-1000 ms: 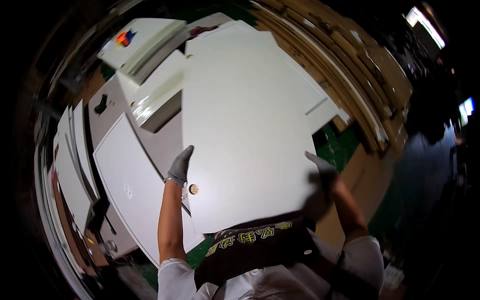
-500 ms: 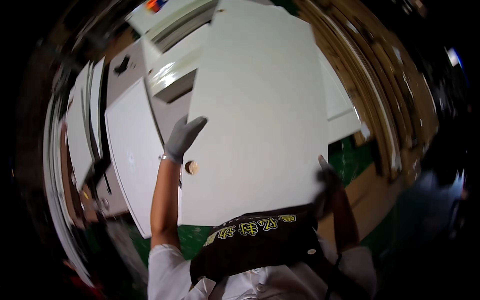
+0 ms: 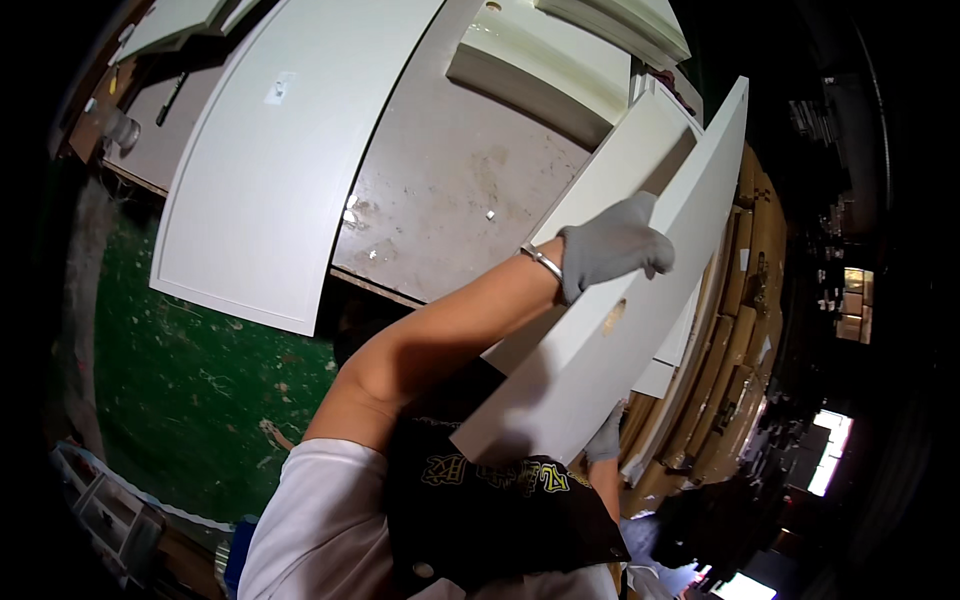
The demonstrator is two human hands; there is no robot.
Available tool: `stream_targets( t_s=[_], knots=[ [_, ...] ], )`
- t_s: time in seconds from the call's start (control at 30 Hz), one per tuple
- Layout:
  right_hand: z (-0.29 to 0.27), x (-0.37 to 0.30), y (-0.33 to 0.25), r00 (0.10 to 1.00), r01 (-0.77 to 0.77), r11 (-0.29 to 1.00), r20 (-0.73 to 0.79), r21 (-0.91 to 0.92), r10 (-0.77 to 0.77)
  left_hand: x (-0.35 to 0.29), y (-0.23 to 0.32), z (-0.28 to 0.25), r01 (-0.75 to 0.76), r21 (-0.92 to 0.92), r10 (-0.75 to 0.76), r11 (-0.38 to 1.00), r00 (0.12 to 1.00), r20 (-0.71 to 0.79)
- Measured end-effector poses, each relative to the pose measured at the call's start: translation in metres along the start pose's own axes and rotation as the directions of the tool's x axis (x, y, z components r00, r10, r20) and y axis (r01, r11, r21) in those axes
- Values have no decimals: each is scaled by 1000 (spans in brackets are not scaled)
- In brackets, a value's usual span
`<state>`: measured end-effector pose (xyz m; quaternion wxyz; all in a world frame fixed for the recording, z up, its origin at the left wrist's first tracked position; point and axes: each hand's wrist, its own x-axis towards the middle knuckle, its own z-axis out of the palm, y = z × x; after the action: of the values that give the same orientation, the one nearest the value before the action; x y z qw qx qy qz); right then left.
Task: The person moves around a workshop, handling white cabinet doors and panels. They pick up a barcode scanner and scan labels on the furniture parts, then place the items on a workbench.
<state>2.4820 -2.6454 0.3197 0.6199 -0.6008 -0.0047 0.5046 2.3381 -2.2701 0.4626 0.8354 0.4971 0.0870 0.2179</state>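
A long white panel [image 3: 655, 290] is tilted steeply on its side at my right, its narrow edge turned up toward me. A round hole [image 3: 615, 317] shows in its face near the close end. My left hand [image 3: 615, 245], in a grey glove, reaches across and is closed over the panel's upper edge. Lower down, my right hand [image 3: 604, 440], also gloved in grey, is against the panel near its close end. Most of the right hand's fingers are hidden behind the panel.
A framed white door panel [image 3: 250, 190] lies on the grey worktable [image 3: 450, 180], beside a white boxed piece [image 3: 545, 75]. Another white panel [image 3: 595, 185] lies behind the held one. Stacked brown cardboard packs [image 3: 735, 360] stand at right. The floor [image 3: 190, 380] is green; trays [image 3: 110, 515] sit lower left.
The white panel has gone from facing me broadly to standing tilted on its side, farther right. My left hand has moved right onto its upper edge. The view has shifted too.
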Motion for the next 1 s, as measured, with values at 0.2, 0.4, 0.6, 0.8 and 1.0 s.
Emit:
stream_targets(
  t_s=[0.2,0.4,0.6,0.8,1.0],
  knots=[
    [14,-3,-5,997,7,1000,-70,-15,-8,6,-6,-7,-5,22,6,1000,999,-37],
    [-13,32,-26,993,22,996,-118,87,-12,8,0,-4,-49,-44,49,998,999,2],
    [10,50,-34,973,131,990,-187,-47,-138,23,-8,-8,-244,347,218,906,970,113],
    [15,60,-55,944,243,970,-223,-25,-242,36,2,13,-115,12,115,993,992,45],
    [26,43,-102,905,334,936,-243,-108,-350,30,34,17,-117,-41,122,992,976,181]
  ],
)
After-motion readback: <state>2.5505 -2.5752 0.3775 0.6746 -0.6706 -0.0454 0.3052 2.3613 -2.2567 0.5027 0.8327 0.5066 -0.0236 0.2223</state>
